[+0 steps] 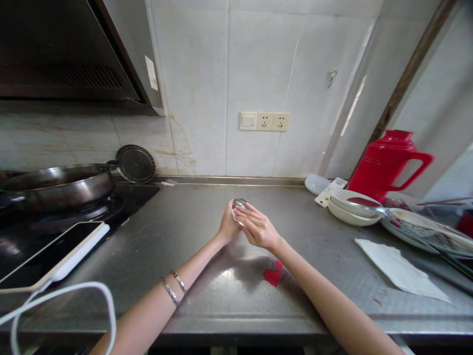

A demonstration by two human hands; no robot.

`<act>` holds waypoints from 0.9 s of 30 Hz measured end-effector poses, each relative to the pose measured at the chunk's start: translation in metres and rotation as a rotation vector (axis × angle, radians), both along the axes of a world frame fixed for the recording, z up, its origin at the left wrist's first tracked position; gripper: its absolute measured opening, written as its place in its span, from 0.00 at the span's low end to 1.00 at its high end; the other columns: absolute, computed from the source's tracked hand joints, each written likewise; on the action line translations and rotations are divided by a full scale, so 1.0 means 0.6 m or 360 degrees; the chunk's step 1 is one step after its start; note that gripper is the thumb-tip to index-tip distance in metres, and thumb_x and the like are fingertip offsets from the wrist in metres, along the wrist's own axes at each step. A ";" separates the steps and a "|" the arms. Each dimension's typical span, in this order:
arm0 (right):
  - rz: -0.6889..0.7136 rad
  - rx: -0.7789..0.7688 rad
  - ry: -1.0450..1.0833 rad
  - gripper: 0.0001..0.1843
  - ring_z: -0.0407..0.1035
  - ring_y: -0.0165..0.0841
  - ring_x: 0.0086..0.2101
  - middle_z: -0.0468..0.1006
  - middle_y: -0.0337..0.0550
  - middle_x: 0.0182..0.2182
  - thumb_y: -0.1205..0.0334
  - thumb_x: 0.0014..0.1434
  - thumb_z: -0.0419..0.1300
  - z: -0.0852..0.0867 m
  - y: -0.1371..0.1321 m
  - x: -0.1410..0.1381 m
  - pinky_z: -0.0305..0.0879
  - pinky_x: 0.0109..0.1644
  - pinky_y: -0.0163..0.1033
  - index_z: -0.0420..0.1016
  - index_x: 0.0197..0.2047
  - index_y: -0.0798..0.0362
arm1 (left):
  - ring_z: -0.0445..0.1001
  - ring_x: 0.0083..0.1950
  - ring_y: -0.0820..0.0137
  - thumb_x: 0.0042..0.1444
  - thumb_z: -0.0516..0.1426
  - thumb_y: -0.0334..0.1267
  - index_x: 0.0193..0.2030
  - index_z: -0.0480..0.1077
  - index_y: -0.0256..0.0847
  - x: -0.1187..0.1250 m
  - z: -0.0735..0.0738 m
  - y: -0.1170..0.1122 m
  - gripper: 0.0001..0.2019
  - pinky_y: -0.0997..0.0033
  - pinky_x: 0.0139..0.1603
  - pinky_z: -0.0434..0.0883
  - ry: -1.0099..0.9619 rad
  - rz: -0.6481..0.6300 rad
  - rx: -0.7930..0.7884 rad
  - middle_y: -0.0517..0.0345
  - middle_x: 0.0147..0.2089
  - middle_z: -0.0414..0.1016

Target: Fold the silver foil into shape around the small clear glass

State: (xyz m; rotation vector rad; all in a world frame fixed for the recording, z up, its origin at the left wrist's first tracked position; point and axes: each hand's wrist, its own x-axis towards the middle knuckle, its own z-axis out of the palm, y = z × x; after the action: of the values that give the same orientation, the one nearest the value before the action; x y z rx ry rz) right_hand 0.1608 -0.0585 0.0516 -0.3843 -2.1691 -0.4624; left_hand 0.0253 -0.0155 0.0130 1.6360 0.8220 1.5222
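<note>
Both hands meet over the middle of the steel counter (207, 296). My left hand (228, 226) cups a small shiny metal object (240, 203) with a bit of white cloth or paper under it. My right hand (257, 228) is closed over the same object from the right, fingers pressed against it. What the object is cannot be made out. Two thin bracelets (173, 286) sit on my left forearm. A small red scrap (274, 272) lies on the counter below my right wrist.
A wok (59, 185) sits on the stove at left, with a round lid (136, 163) against the wall. A phone (51, 254) and white cable (74, 291) lie front left. Stacked plates (351, 204), a red jug (388, 160) and a white napkin (399, 268) are at right.
</note>
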 end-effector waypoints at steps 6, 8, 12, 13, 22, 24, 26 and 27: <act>-0.0146 -0.0064 0.0313 0.18 0.69 0.39 0.53 0.77 0.51 0.49 0.70 0.63 0.48 0.003 0.009 0.013 0.60 0.62 0.58 0.69 0.54 0.52 | 0.75 0.42 0.66 0.34 0.69 0.37 0.45 0.61 0.38 0.014 0.019 -0.020 0.31 0.65 0.44 0.71 -0.0150 -0.0160 -0.0153 0.52 0.43 0.74; -0.0157 -0.0095 0.0365 0.18 0.69 0.39 0.53 0.78 0.51 0.48 0.70 0.64 0.48 0.000 0.009 0.011 0.61 0.61 0.58 0.70 0.54 0.51 | 0.74 0.40 0.67 0.33 0.70 0.37 0.44 0.62 0.38 0.015 0.023 -0.022 0.30 0.66 0.42 0.71 -0.0205 -0.0170 -0.0198 0.53 0.42 0.75; -0.0078 -0.0077 0.0281 0.18 0.67 0.38 0.55 0.76 0.51 0.50 0.70 0.63 0.50 -0.008 0.007 0.003 0.61 0.62 0.55 0.70 0.54 0.52 | 0.73 0.35 0.71 0.33 0.69 0.39 0.38 0.64 0.38 0.013 0.030 -0.022 0.24 0.69 0.39 0.70 -0.0258 -0.0125 -0.0186 0.56 0.36 0.74; -0.0056 -0.0074 0.0262 0.18 0.67 0.38 0.55 0.76 0.51 0.51 0.70 0.63 0.50 -0.008 0.006 0.003 0.60 0.63 0.55 0.70 0.54 0.52 | 0.72 0.34 0.72 0.34 0.68 0.39 0.36 0.64 0.38 0.013 0.032 -0.022 0.23 0.70 0.37 0.70 -0.0258 -0.0113 -0.0184 0.57 0.35 0.74; -0.0098 -0.0184 0.0483 0.18 0.71 0.39 0.51 0.78 0.49 0.48 0.70 0.63 0.50 -0.006 0.017 0.011 0.55 0.64 0.59 0.71 0.53 0.49 | 0.71 0.32 0.73 0.32 0.68 0.34 0.42 0.63 0.37 0.016 0.044 -0.042 0.28 0.74 0.32 0.68 -0.0276 -0.0166 -0.0419 0.59 0.34 0.73; -0.0102 -0.0224 0.0541 0.17 0.71 0.39 0.51 0.78 0.48 0.48 0.70 0.63 0.50 -0.007 0.020 0.011 0.56 0.64 0.59 0.72 0.52 0.49 | 0.71 0.32 0.73 0.31 0.67 0.31 0.44 0.63 0.37 0.017 0.044 -0.042 0.29 0.74 0.33 0.68 -0.0252 -0.0129 -0.0437 0.59 0.35 0.73; -0.0100 -0.0258 0.0584 0.17 0.72 0.39 0.49 0.79 0.48 0.47 0.69 0.63 0.50 -0.008 0.020 0.009 0.57 0.63 0.59 0.73 0.51 0.49 | 0.72 0.33 0.72 0.31 0.67 0.30 0.45 0.64 0.37 0.017 0.043 -0.040 0.30 0.74 0.34 0.69 -0.0253 -0.0109 -0.0429 0.58 0.37 0.74; -0.0096 -0.0266 0.0594 0.17 0.73 0.39 0.49 0.79 0.48 0.46 0.69 0.63 0.50 -0.009 0.019 0.007 0.57 0.63 0.59 0.74 0.50 0.48 | 0.72 0.34 0.72 0.30 0.67 0.30 0.45 0.64 0.37 0.016 0.043 -0.039 0.30 0.74 0.35 0.69 -0.0263 -0.0105 -0.0416 0.57 0.37 0.74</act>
State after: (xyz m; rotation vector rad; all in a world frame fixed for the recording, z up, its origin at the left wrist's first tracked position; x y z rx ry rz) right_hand 0.1651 -0.0473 0.0465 -0.5806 -1.8401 -0.2203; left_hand 0.0349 -0.0387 0.0386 1.3168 0.8291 1.4172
